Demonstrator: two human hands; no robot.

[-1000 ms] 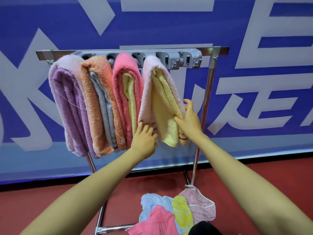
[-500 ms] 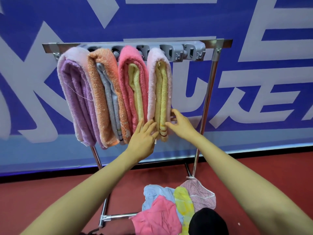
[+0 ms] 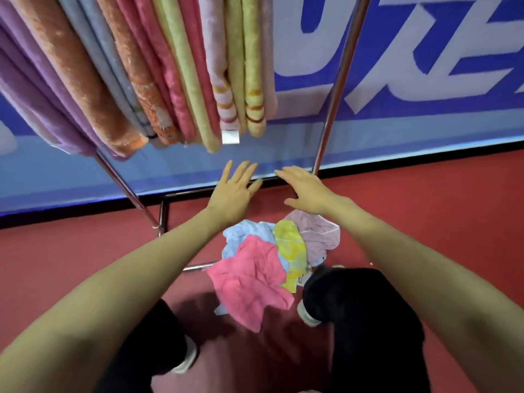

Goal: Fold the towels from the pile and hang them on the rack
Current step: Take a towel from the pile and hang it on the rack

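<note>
Several folded towels hang from the rack at the top of the view: a purple one (image 3: 37, 109), an orange one (image 3: 85, 89), a pink one (image 3: 175, 89) and a pale pink and yellow one (image 3: 241, 66). On the red floor below lies the pile: a pink towel (image 3: 249, 282) on top, a light blue one (image 3: 241, 234), a yellow one (image 3: 292, 248) and a pale pink one (image 3: 320, 234). My left hand (image 3: 235, 191) and my right hand (image 3: 306, 191) hover above the pile with fingers spread, holding nothing.
The rack's chrome right post (image 3: 337, 89) and left post (image 3: 124, 185) slant down to a base bar (image 3: 198, 268) on the red floor (image 3: 425, 222). A blue and white banner (image 3: 411, 66) stands behind. My dark trouser legs (image 3: 363, 321) and shoes flank the pile.
Both hands let go of the hanging pale pink and yellow towel and dropped towards the pile. The view tilted down and came closer to the floor.
</note>
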